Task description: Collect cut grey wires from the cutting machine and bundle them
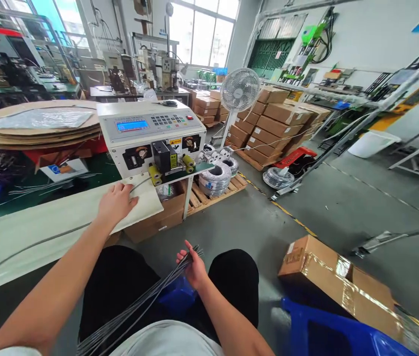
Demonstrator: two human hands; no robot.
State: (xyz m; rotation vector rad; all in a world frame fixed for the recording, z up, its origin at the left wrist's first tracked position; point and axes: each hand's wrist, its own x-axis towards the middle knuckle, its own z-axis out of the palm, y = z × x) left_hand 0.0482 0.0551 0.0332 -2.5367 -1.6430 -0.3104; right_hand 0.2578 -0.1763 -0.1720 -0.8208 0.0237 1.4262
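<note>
1. Head view, hands: we are reaching our left hand (117, 201) out onto the cream tray (46, 227) in front of the cutting machine (150, 133). The fingers are lying close together over the single wire (27, 247) that is running along the tray from the machine's outlet. We cannot tell whether they are pinching it.
2. Head view, load: we are closing our right hand (193, 267) around the bundle of cut wires (146, 301). Thumb and fingers are pinching its far end above our lap, and the loose ends are trailing near and left.
3. Step, as we are judging it: we are gathering cut lengths, one still on the tray and the rest already in the bundle. Lifting that wire is calling for a fingertip pinch, since it is lying flat on the tray.
4. Containers: the blue bin (177, 294) is sitting between our knees, its contents hidden. The taped carton (339, 287) is resting shut on the blue crate (328, 331) at near right. The cardboard box (157, 220) is standing under the tray's end, contents unseen. The wire coils (214, 179) are sitting on the pallet (209, 198) right of the machine.
</note>
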